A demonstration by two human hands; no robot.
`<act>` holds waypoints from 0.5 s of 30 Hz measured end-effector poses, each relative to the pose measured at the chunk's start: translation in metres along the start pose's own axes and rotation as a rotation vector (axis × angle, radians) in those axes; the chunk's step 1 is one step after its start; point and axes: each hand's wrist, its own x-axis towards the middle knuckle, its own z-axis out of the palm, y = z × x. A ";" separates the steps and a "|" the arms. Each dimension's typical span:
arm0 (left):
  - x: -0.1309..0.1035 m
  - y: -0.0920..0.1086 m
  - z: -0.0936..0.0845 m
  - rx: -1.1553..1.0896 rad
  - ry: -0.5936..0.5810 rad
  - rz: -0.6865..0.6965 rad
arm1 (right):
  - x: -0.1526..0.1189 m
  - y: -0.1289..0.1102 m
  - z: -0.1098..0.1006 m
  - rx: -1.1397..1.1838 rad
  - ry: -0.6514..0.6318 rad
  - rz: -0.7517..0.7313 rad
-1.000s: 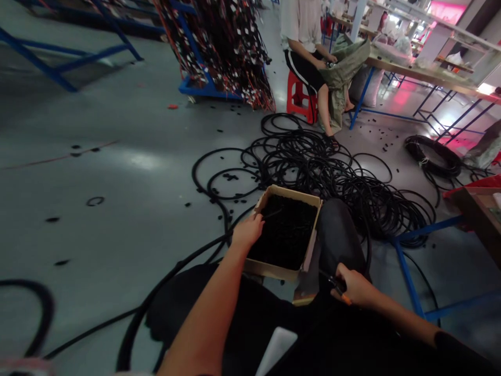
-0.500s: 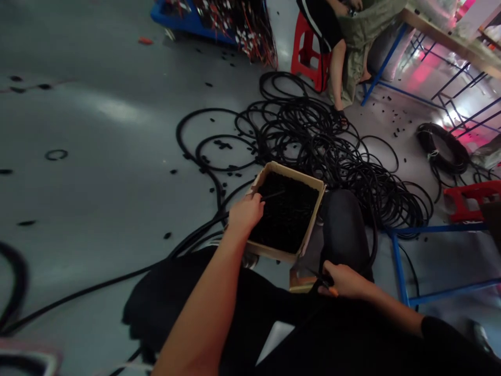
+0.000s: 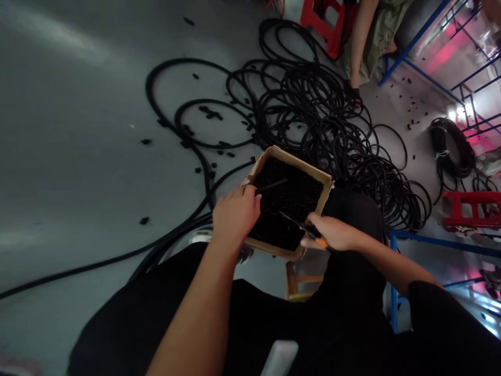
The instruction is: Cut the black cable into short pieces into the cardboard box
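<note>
My left hand point(image 3: 237, 211) is closed on a black tube point(image 3: 274, 185), whose end sticks out over a cardboard box point(image 3: 274, 249). Small dark pieces point(image 3: 287, 203) fill much of that box. In my right hand point(image 3: 326, 231) are scissors point(image 3: 309, 228) with orange and black handles, their blades pointing left over the box. A gap separates the blades from the tube's end. Black tubing point(image 3: 117, 261) runs along the floor from the left to near my left hand.
Beyond the box lies a large tangle of black tubing point(image 3: 313, 99). A person's bare leg point(image 3: 364, 42) is beside a red stool point(image 3: 326, 26). Another red stool point(image 3: 473, 209) and a blue metal frame point(image 3: 442, 243) stand right. Small black pieces dot the floor.
My right hand has moved up and left with the scissors, from beside my knee to over the box. The tube end in my left hand stays over the box. The camera view has shifted.
</note>
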 end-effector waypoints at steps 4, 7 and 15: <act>0.001 -0.007 -0.008 -0.027 -0.009 -0.127 | 0.069 -0.039 -0.036 0.009 -0.001 -0.056; 0.003 -0.010 -0.018 -0.043 -0.079 -0.226 | 0.099 -0.048 -0.038 0.091 -0.062 -0.049; -0.001 -0.017 -0.026 -0.087 -0.147 -0.357 | 0.100 -0.038 -0.009 0.456 -0.203 0.035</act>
